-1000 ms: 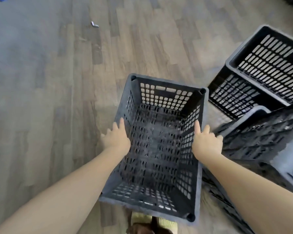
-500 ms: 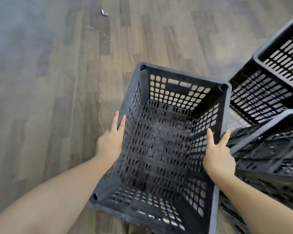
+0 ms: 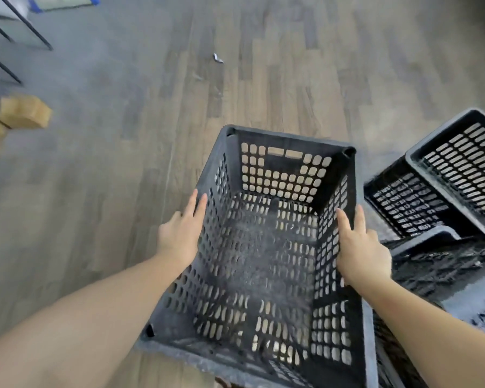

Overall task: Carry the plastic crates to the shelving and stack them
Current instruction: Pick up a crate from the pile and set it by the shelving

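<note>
A dark grey perforated plastic crate (image 3: 266,264) is held up in front of me, its open top facing me and its inside bare. My left hand (image 3: 179,233) presses flat against the crate's left outer wall. My right hand (image 3: 360,250) grips the right wall at its rim. Through the holes in the crate's bottom the wooden floor shows. The shelving is not clearly in view.
Two more black crates lie at the right: one tipped on the floor (image 3: 443,180), another (image 3: 443,264) close under my right forearm. Brown cardboard boxes (image 3: 23,113) sit at the far left. Thin black metal legs (image 3: 17,37) cross the top left. A small scrap (image 3: 218,58) lies on the floor.
The crate has risen and swung slightly left with both hands on its sides. The view has tilted up, bringing the cardboard boxes and metal legs into sight at the left.
</note>
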